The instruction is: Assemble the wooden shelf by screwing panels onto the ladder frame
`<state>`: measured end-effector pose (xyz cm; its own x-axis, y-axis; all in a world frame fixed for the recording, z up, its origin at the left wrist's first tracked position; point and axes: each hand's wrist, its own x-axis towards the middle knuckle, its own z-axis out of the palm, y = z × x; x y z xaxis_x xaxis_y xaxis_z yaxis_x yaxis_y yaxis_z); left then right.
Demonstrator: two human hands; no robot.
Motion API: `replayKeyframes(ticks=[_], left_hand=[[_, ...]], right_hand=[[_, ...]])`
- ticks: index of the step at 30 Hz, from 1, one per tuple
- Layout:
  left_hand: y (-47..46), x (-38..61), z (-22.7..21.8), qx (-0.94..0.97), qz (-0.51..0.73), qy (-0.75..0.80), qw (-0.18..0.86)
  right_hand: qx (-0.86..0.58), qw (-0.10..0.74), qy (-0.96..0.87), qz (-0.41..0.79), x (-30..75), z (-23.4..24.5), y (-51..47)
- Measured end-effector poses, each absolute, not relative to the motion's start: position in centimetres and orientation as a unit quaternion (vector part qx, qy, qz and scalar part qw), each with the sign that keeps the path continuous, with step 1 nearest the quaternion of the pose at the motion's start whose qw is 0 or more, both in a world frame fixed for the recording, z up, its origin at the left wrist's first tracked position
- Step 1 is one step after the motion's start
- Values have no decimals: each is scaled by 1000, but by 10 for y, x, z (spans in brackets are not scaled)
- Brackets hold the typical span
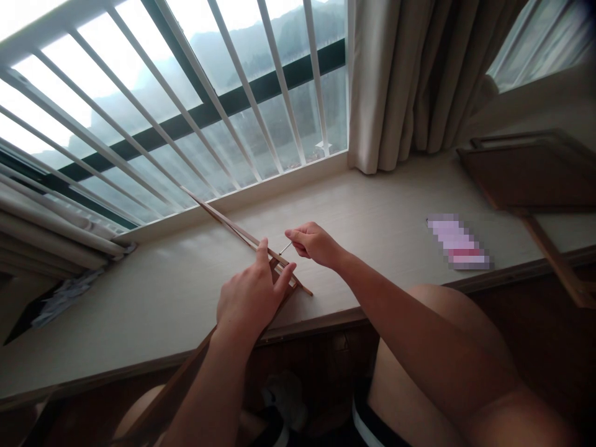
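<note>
My left hand (251,288) is wrapped over a narrow wooden frame (223,220), its index finger on the far side and its thumb on the near side. The frame's slim strips run from the window side to a pointed end above the sill's front edge. A broader wooden part (193,366) slopes down beneath my left forearm. In a pinch, my right hand (319,244) holds a thin metal rod (286,248), whose tip meets the strip just beyond my left fingers. Its grip end is hidden inside my right fingers.
The pale window sill (139,298) spans the view, with white bars (246,93) behind it. A blurred pink object (459,242) lies right of my arm. Farther right is a brown folding wooden piece (531,180). Curtains (382,87) hang at both sides; papers (69,295) lie left.
</note>
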<state>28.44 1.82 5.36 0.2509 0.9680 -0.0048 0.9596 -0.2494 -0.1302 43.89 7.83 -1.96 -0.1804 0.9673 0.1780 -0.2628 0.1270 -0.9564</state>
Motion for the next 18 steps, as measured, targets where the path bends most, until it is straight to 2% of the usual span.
replayKeyframes(ticks=[5,13,18], left_hand=[[18,284,54,-789,41,-611,50],[19,284,53,-788,41,-612,52],[18,286,55,-786,48,-614,49]], right_hand=[[-365,540,-524,549,445,-18,78],[-298,502,-611,535,456,-34,84],[-286,507,-618,528,453,-37,83]])
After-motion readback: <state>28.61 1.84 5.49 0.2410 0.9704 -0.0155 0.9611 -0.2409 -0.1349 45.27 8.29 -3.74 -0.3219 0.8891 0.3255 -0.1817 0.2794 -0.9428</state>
